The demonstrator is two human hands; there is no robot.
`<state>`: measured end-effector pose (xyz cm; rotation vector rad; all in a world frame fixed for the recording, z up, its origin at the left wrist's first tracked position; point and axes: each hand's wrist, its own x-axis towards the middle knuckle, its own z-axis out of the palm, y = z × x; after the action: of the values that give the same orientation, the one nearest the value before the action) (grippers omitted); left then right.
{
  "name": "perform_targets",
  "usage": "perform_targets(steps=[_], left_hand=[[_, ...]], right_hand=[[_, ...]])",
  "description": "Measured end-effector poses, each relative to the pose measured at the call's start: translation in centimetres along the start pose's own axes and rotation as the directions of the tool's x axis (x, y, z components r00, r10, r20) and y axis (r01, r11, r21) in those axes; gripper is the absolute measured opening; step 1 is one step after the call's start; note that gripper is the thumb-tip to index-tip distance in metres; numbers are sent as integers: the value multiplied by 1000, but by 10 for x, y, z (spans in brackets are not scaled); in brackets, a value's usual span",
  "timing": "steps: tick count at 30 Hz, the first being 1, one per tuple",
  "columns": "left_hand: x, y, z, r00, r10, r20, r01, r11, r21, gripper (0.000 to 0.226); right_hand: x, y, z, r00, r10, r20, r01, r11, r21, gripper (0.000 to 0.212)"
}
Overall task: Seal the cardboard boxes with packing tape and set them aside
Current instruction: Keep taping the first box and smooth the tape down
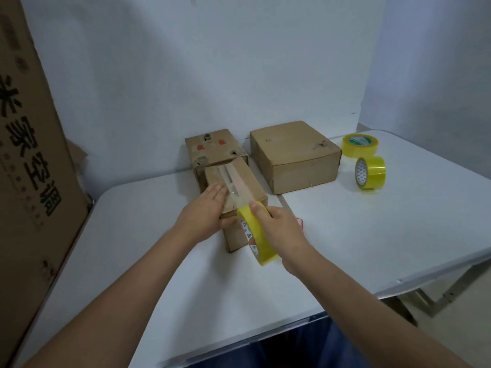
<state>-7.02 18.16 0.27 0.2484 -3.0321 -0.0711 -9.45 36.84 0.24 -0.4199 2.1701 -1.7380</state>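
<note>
A small cardboard box (249, 183) stands on the white table (372, 235) in front of me, with a strip of clear tape running along its top seam. My left hand (206, 208) lies flat on the box top, fingers straight, thumb against the near face. My right hand (279, 224) grips a yellow tape roll (259, 235) at the box's near edge, with tape stretched from the roll onto the top. Two more cardboard boxes stand behind: one (212, 147) directly behind the small box, a wider one (295, 155) to its right.
Two spare yellow tape rolls sit at the back right, one lying flat (360, 144) and one on edge (370, 172). A tall sheet of printed cardboard (29, 155) leans at the left. A red string (300, 221) lies by my right hand. The table edge runs near right.
</note>
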Motion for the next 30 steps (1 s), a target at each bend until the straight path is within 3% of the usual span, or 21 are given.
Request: perform_targets(steps=[9,14,30], left_hand=[[-6,-1,7,999,-7,-42,-1,984,-179,100],[-6,1,13,999,-18,-33,5,937,-350,107],[-4,2,13,1000,-29,2,28,930,-368,106]], right_hand=[[-11,6,16,1000,3,6,-3,1000,9,79],[-7,13,11,1000,-13,7,13,1000,-10,64],[-9,24,8,1000,-27,3,27,995,-97,54]])
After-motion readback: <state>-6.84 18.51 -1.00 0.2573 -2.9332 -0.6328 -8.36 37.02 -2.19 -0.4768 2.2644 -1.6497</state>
